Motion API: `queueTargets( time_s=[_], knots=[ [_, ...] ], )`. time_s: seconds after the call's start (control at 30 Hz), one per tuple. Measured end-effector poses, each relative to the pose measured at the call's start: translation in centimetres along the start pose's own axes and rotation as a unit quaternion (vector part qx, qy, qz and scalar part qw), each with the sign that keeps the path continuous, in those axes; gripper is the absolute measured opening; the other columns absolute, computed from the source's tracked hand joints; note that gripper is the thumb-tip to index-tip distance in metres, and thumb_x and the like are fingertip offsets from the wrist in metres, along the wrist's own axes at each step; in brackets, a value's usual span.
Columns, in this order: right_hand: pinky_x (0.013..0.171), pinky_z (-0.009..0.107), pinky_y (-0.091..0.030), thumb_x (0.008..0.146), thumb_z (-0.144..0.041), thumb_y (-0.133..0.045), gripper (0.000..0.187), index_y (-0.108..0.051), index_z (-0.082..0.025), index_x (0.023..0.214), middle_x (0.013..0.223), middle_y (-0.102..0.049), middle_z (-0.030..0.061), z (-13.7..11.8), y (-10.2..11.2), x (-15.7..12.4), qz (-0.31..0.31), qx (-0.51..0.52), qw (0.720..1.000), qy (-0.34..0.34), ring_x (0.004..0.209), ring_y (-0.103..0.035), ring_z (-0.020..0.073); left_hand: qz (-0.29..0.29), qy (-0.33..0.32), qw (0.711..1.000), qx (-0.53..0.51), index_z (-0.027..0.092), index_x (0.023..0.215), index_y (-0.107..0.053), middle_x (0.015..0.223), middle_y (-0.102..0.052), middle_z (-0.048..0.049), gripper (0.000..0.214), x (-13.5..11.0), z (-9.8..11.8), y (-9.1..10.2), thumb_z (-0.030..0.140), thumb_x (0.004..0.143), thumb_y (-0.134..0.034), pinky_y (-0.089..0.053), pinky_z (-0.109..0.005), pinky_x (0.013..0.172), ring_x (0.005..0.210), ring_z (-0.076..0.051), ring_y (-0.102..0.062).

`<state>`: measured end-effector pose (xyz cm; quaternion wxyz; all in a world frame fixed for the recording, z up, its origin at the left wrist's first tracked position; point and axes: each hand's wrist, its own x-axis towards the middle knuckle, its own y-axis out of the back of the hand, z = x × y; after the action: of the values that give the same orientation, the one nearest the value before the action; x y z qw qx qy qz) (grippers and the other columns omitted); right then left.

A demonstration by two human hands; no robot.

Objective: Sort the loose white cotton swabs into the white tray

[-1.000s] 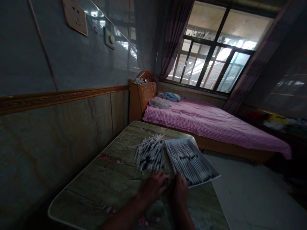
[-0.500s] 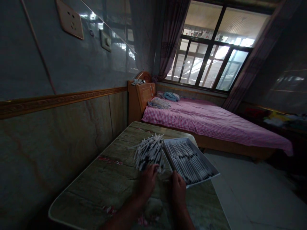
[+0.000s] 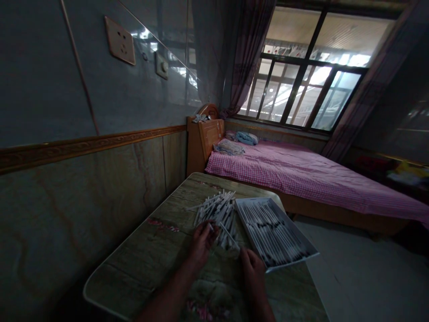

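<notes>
Our left hand (image 3: 201, 243) curls in a narrow grip against a loose heap of thin white sticks (image 3: 216, 214), our right hand (image 3: 253, 270) lies just beside a shallow white tray (image 3: 251, 199) of aligned sticks (image 3: 273, 232) on the glossy mottled surface (image 3: 134, 264), and we cannot tell if either grip holds a stick.

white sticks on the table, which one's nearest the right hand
The lone stick slanting off the pile's near edge toward the right hand; the rest lie farther back or lined up in the tray.
</notes>
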<state>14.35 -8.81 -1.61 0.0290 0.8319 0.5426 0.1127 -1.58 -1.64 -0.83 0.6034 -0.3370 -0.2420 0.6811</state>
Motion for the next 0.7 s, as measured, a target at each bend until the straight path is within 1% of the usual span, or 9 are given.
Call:
queueTargets(
  time_s=[0.13, 0.23, 0.33, 0.4, 0.6, 0.7],
  knots=[
    [0.051, 0.025, -0.028, 0.075, -0.063, -0.055, 0.049, -0.044, -0.022, 0.052, 0.053, -0.036, -0.0050, 0.10, -0.02, -0.09, -0.008, -0.013, 1.000, 0.004, 0.056, -0.037, 0.0127, -0.004, -0.021, 0.999, 0.034, 0.018, 0.090, -0.068, 0.079, -0.075, -0.0013, 0.048, 0.05, 0.01, -0.01, 0.035, 0.051, -0.090, -0.057, -0.028, 0.068, 0.074, -0.018, -0.072],
    [0.052, 0.024, -0.028, 0.074, -0.063, -0.056, 0.048, -0.042, -0.022, 0.053, 0.055, -0.034, -0.0052, 0.40, 0.06, -0.05, -0.013, -0.008, 1.000, -0.005, 0.057, -0.035, 0.0126, 0.017, -0.049, 0.996, 0.075, 0.017, 0.087, -0.071, 0.077, -0.074, -0.0013, 0.048, 0.26, -0.21, 0.05, 0.037, 0.049, -0.091, -0.054, -0.026, 0.063, 0.068, -0.016, -0.070],
    [0.051, 0.024, -0.027, 0.072, -0.062, -0.057, 0.047, -0.040, -0.022, 0.053, 0.055, -0.032, -0.0054, 0.59, 0.13, 0.02, -0.017, -0.001, 1.000, -0.011, 0.057, -0.034, 0.0124, 0.036, -0.068, 0.992, 0.095, 0.016, 0.081, -0.073, 0.077, -0.075, -0.0026, 0.044, 0.65, -0.35, 0.25, 0.038, 0.047, -0.091, -0.052, -0.026, 0.065, 0.070, -0.016, -0.069],
    [0.051, 0.024, -0.027, 0.072, -0.062, -0.058, 0.048, -0.039, -0.023, 0.052, 0.055, -0.031, -0.0057, 0.65, 0.13, 0.04, -0.014, 0.006, 1.000, -0.009, 0.057, -0.033, 0.0120, 0.035, -0.078, 0.991, 0.100, 0.016, 0.081, -0.075, 0.079, -0.076, -0.0034, 0.043, 0.87, -0.35, 0.41, 0.038, 0.047, -0.090, -0.051, -0.026, 0.068, 0.072, -0.017, -0.068],
    [0.049, 0.023, -0.026, 0.070, -0.062, -0.060, 0.049, -0.039, -0.023, 0.051, 0.054, -0.030, -0.0061, 0.70, 0.08, 0.07, 0.003, 0.028, 1.000, -0.003, 0.056, -0.031, 0.0114, 0.005, -0.077, 0.989, 0.130, 0.018, 0.081, -0.077, 0.084, -0.076, -0.0043, 0.038, 0.84, -0.15, 0.37, 0.037, 0.050, -0.088, -0.050, -0.027, 0.070, 0.077, -0.018, -0.066],
    [0.049, 0.023, -0.026, 0.070, -0.061, -0.061, 0.049, -0.039, -0.023, 0.051, 0.054, -0.030, -0.0062, 0.71, 0.13, 0.13, -0.004, 0.028, 1.000, -0.005, 0.055, -0.031, 0.0112, 0.006, -0.070, 0.990, 0.124, 0.018, 0.080, -0.076, 0.083, -0.075, -0.0026, 0.037, 0.73, -0.15, 0.18, 0.034, 0.049, -0.088, -0.049, -0.026, 0.070, 0.076, -0.016, -0.065]
  ],
)
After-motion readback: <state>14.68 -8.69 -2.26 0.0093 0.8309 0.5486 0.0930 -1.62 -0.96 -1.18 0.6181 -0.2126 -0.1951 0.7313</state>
